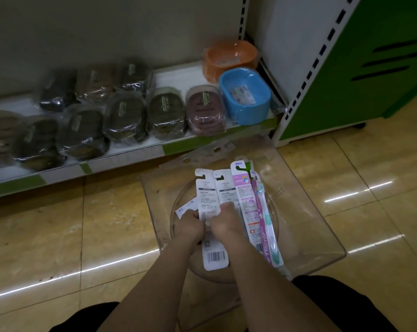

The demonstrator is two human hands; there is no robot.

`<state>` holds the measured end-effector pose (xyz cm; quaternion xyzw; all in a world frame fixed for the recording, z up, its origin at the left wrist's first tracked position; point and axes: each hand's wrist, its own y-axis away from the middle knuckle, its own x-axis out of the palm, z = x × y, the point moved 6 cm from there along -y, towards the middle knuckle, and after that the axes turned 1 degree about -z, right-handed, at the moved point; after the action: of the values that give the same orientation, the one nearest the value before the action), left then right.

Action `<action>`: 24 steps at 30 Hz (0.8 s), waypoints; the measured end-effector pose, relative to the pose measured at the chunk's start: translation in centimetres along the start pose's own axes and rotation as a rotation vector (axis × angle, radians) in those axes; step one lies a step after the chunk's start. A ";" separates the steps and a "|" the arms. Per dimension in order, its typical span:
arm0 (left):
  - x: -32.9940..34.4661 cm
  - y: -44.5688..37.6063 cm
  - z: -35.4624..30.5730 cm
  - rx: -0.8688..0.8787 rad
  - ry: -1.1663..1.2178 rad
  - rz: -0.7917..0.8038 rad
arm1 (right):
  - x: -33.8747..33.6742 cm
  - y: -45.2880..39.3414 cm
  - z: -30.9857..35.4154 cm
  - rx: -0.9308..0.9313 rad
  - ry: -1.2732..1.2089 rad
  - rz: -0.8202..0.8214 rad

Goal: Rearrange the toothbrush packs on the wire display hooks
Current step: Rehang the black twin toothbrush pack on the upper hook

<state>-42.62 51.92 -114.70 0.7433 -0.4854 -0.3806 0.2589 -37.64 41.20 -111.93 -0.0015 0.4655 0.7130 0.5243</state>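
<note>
Both of the person's hands hold a fanned bundle of flat toothbrush packs over a clear plastic bin standing on the tan tiled floor. The left hand has its grip curled round the lower part of the white card-backed toothbrush packs, and the right hand has its grip closed on the packs beside it; the fingertips of both are hidden behind the cards. The pink and white toothbrush packs lean at the right of the bundle, one showing a pink and teal brush. How many packs lie in the bundle cannot be told. Behind, a low white shelf carries dark film-wrapped oval packets, blurred, with a blue plastic tub and an orange plastic tub.
</note>
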 end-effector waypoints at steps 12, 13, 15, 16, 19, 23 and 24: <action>-4.1 7.3 -7.1 0.224 0.016 -0.049 | -5.1 3.4 5.3 -0.078 -0.364 0.005; -4.4 8.0 -7.7 0.221 0.041 -0.055 | -6.0 4.5 6.2 -0.133 -0.357 -0.024; -4.6 9.6 -9.3 0.227 0.093 -0.062 | -7.6 6.1 7.3 -0.217 -0.352 -0.044; -4.7 10.5 -10.1 0.241 0.108 -0.060 | -8.4 7.0 7.8 -0.240 -0.359 -0.051; -4.9 13.3 -12.6 0.259 0.119 -0.030 | -11.2 9.3 9.2 -0.243 -0.401 -0.074; -5.6 17.2 -16.1 0.280 0.167 -0.023 | -14.3 12.2 11.1 -0.251 -0.427 -0.100; -5.9 18.4 -17.0 0.283 0.183 -0.025 | -15.0 13.1 11.7 -0.253 -0.431 -0.098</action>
<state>-39.80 50.37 -89.20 0.8099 -0.4991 -0.2425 0.1899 -34.99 37.57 -89.27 0.0625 0.2492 0.7232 0.6411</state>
